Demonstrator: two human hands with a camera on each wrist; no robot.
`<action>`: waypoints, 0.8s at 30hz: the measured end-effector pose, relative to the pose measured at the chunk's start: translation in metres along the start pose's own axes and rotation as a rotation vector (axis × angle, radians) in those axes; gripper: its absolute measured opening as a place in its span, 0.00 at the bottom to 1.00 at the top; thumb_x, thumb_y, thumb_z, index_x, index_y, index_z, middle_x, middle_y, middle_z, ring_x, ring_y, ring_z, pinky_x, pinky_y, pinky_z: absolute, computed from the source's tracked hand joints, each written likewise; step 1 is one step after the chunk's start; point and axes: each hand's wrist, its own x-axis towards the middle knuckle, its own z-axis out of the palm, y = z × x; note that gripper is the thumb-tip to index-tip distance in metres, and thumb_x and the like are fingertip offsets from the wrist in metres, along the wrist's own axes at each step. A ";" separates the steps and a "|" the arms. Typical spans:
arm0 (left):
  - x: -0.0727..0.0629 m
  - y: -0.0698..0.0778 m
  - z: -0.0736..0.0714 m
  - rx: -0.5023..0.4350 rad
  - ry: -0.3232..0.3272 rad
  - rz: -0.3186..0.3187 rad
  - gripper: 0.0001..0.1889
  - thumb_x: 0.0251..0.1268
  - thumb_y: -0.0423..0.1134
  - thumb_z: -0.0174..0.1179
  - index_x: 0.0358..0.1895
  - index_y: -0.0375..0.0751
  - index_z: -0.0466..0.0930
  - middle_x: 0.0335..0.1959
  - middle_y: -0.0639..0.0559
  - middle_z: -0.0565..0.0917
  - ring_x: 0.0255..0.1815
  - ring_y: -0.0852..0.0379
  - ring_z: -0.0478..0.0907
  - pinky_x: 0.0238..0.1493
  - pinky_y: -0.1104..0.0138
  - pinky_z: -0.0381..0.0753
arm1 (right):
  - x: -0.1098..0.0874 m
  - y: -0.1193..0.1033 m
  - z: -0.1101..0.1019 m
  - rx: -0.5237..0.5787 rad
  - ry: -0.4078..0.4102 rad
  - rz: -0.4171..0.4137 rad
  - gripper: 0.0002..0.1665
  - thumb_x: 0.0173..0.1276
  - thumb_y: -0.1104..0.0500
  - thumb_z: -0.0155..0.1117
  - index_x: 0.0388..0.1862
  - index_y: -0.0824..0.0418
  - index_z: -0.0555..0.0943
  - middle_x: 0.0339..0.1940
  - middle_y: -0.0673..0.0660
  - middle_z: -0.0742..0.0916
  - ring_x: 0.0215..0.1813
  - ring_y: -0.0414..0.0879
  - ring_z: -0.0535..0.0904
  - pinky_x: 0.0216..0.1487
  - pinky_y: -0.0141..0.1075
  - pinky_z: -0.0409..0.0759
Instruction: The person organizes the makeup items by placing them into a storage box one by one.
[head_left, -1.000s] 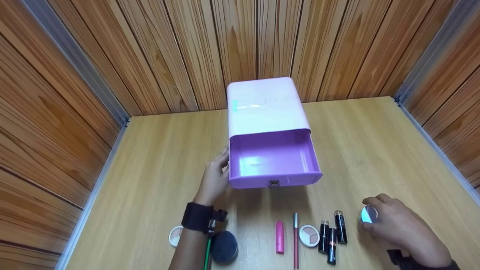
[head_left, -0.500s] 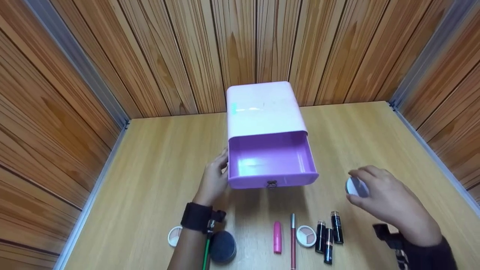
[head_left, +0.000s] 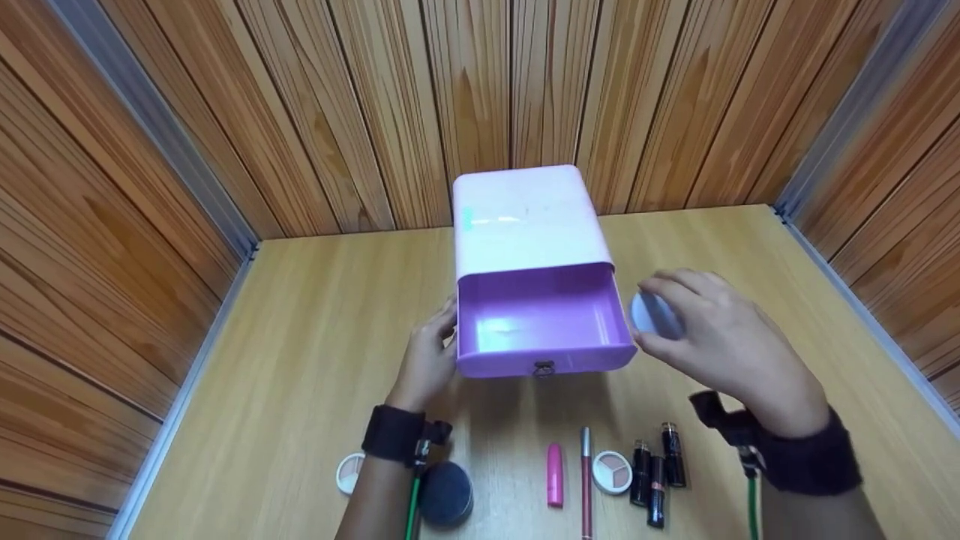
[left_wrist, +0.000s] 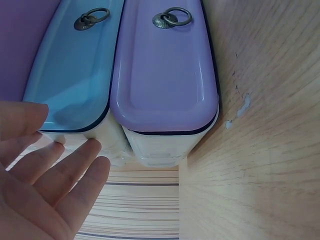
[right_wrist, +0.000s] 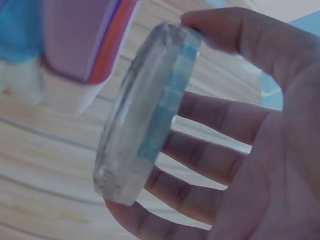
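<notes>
A small plastic drawer cabinet [head_left: 529, 225] with a pale pink top stands in the middle, its purple top drawer [head_left: 495, 365] pulled out with nothing in it. My left hand [head_left: 427, 352] rests along the cabinet's left side; in the left wrist view its fairly straight fingertips touch the side by the closed blue drawer [left_wrist: 75, 75]. Below that is a closed purple drawer [left_wrist: 165, 75] with a ring pull. Just right of the open drawer, my right hand [head_left: 727, 337] holds a round, flat compact [head_left: 654, 315] by its edge, thumb on one side and fingers on the other.
Along the table front lie a pink tube [head_left: 555, 475], a red pencil [head_left: 586, 480], a round three-colour palette [head_left: 612, 472] and black lipsticks [head_left: 673, 455]. A round black container [head_left: 445, 493] and another palette [head_left: 349, 472] flank the left forearm. Wood-panelled walls [head_left: 472, 90] enclose the table.
My right hand has carried the compact up and left, from the table's right front to beside the open drawer. The left hand stays against the cabinet.
</notes>
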 end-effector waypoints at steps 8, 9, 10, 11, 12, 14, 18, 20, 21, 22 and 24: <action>0.001 0.000 0.001 0.013 0.006 0.022 0.22 0.69 0.32 0.59 0.65 0.37 0.73 0.68 0.43 0.68 0.68 0.51 0.67 0.58 0.65 0.73 | 0.031 -0.027 0.008 0.041 0.061 -0.141 0.34 0.56 0.48 0.73 0.59 0.65 0.79 0.57 0.64 0.81 0.56 0.61 0.76 0.51 0.54 0.78; 0.001 0.000 0.001 0.012 0.005 0.017 0.22 0.69 0.32 0.59 0.65 0.37 0.73 0.68 0.43 0.68 0.68 0.51 0.67 0.59 0.65 0.73 | 0.034 -0.030 0.010 0.046 0.062 -0.154 0.34 0.57 0.48 0.73 0.58 0.65 0.79 0.57 0.63 0.81 0.56 0.60 0.77 0.50 0.53 0.78; 0.001 0.001 0.001 0.010 0.003 0.013 0.22 0.69 0.31 0.59 0.65 0.37 0.73 0.68 0.43 0.68 0.68 0.51 0.66 0.59 0.65 0.73 | 0.037 -0.033 0.011 0.054 0.060 -0.163 0.34 0.57 0.48 0.73 0.58 0.65 0.79 0.57 0.63 0.81 0.55 0.60 0.77 0.49 0.53 0.79; 0.001 0.001 0.001 0.007 0.003 0.008 0.22 0.69 0.31 0.59 0.65 0.36 0.72 0.68 0.42 0.68 0.68 0.50 0.66 0.59 0.65 0.73 | 0.040 -0.036 0.013 0.059 0.061 -0.174 0.34 0.57 0.48 0.73 0.58 0.64 0.79 0.56 0.63 0.81 0.55 0.59 0.77 0.49 0.52 0.79; 0.001 0.000 0.001 0.000 0.002 0.008 0.22 0.69 0.30 0.58 0.65 0.35 0.72 0.68 0.41 0.68 0.68 0.50 0.66 0.59 0.64 0.73 | 0.043 -0.039 0.014 0.061 0.062 -0.185 0.34 0.57 0.47 0.73 0.58 0.64 0.79 0.56 0.62 0.82 0.55 0.59 0.77 0.49 0.52 0.80; 0.001 0.000 0.001 -0.008 0.000 0.008 0.22 0.69 0.30 0.58 0.65 0.33 0.71 0.68 0.40 0.68 0.68 0.48 0.66 0.59 0.63 0.72 | 0.048 -0.045 0.017 0.070 0.060 -0.203 0.34 0.57 0.47 0.73 0.58 0.64 0.80 0.56 0.62 0.82 0.56 0.58 0.77 0.50 0.51 0.79; 0.001 -0.001 0.001 -0.010 0.003 0.009 0.22 0.69 0.29 0.58 0.65 0.31 0.70 0.67 0.38 0.68 0.68 0.48 0.65 0.60 0.63 0.72 | 0.056 -0.058 0.025 0.086 0.014 -0.208 0.35 0.57 0.46 0.73 0.59 0.63 0.79 0.58 0.61 0.81 0.57 0.56 0.77 0.53 0.50 0.78; 0.002 -0.001 0.001 -0.004 0.004 0.007 0.22 0.69 0.29 0.58 0.65 0.31 0.70 0.68 0.39 0.68 0.68 0.48 0.65 0.60 0.63 0.72 | 0.060 -0.064 0.030 0.094 -0.020 -0.203 0.35 0.58 0.46 0.72 0.60 0.63 0.78 0.59 0.61 0.80 0.58 0.55 0.76 0.54 0.50 0.77; 0.001 -0.001 0.001 -0.006 0.005 0.008 0.22 0.69 0.28 0.57 0.65 0.31 0.70 0.67 0.39 0.69 0.68 0.48 0.66 0.60 0.63 0.72 | 0.062 -0.068 0.033 0.097 -0.040 -0.198 0.35 0.59 0.46 0.72 0.60 0.62 0.78 0.59 0.61 0.80 0.58 0.55 0.75 0.55 0.49 0.77; 0.001 -0.001 0.001 -0.007 0.005 0.006 0.22 0.68 0.28 0.58 0.65 0.31 0.70 0.67 0.39 0.69 0.68 0.48 0.66 0.60 0.63 0.72 | 0.064 -0.071 0.036 0.097 -0.060 -0.196 0.35 0.59 0.46 0.71 0.61 0.62 0.78 0.60 0.60 0.80 0.58 0.55 0.75 0.56 0.49 0.76; 0.002 0.000 0.001 -0.008 0.004 0.001 0.22 0.68 0.29 0.58 0.65 0.32 0.71 0.68 0.40 0.69 0.68 0.49 0.66 0.60 0.63 0.72 | 0.068 -0.077 0.043 0.092 -0.096 -0.193 0.35 0.60 0.45 0.70 0.62 0.62 0.77 0.60 0.60 0.79 0.59 0.54 0.75 0.57 0.48 0.75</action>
